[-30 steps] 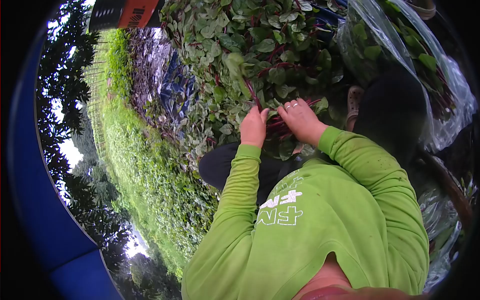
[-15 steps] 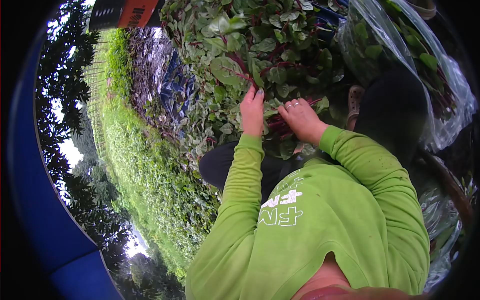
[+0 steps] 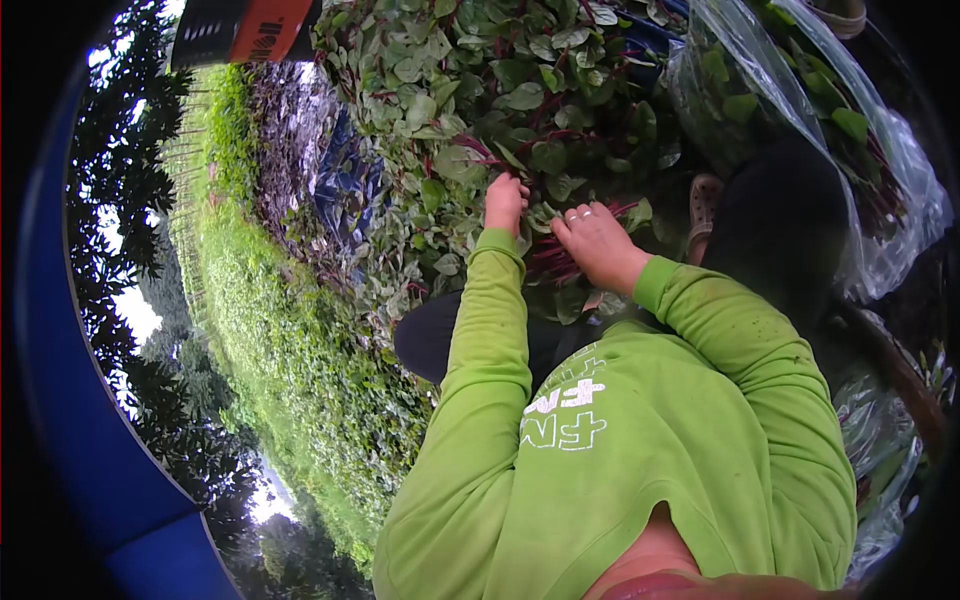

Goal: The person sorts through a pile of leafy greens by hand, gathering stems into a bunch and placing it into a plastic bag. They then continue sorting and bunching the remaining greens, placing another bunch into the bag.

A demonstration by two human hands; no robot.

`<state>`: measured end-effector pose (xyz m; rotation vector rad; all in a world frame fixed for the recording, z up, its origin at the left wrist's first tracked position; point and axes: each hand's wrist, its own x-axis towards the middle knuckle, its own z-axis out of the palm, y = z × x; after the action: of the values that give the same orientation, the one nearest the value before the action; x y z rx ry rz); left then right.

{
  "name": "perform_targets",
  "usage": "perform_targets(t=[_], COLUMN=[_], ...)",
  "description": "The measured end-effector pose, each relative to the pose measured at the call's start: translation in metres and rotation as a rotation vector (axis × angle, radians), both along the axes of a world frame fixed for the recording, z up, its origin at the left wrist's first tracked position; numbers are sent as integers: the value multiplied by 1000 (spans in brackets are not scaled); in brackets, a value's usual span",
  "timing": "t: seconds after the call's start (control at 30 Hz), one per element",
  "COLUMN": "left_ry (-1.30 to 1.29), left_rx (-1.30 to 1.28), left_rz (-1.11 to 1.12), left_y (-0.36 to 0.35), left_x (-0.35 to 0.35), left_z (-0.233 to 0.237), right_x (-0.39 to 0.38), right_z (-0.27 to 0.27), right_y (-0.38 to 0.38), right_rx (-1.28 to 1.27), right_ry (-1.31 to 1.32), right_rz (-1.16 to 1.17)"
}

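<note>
My left hand (image 3: 507, 203) is closed, its fingers curled at the base of a red-stemmed leafy stalk (image 3: 478, 152) on the pile; its fingertips are partly hidden. My right hand (image 3: 597, 243) wears rings and is wrapped over a bunch of red stems (image 3: 552, 258), low in front of my body. Some of that bunch is covered by the palm. Both hands are close together, with a small gap between them. Around and beyond them spreads a large heap of leafy greens (image 3: 420, 100) with reddish stems.
At the upper right stands a clear plastic bag (image 3: 905, 190) with more greens inside. A shoe (image 3: 704, 205) shows beside my dark-trousered knee (image 3: 785, 230). Blue tarp (image 3: 345, 175) lies left of the heap, near a black and orange container (image 3: 245, 30). A blue canopy (image 3: 90, 440) edges the left.
My left hand has curled in more tightly, and the stalk's leafy top has dipped lower. My right hand stays on the bunch of stems, nearly in place.
</note>
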<state>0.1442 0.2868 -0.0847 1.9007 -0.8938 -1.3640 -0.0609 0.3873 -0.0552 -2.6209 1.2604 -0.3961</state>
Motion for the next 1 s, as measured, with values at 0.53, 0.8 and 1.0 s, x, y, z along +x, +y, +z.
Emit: perform_targets(t=[0.53,0.8,1.0], left_ry=[229,705,519], left_rx=[-39,-34,114], left_rz=[124,4,192], left_y=[2,-14,-28], left_x=[-17,30,34], left_z=[10,-51,5], right_x=[0,-1,-2], right_z=[-1,-18,-5], right_y=[1,1,1], right_rx=[6,-40,65], right_ry=[10,-11,139], right_rz=[1,67,86])
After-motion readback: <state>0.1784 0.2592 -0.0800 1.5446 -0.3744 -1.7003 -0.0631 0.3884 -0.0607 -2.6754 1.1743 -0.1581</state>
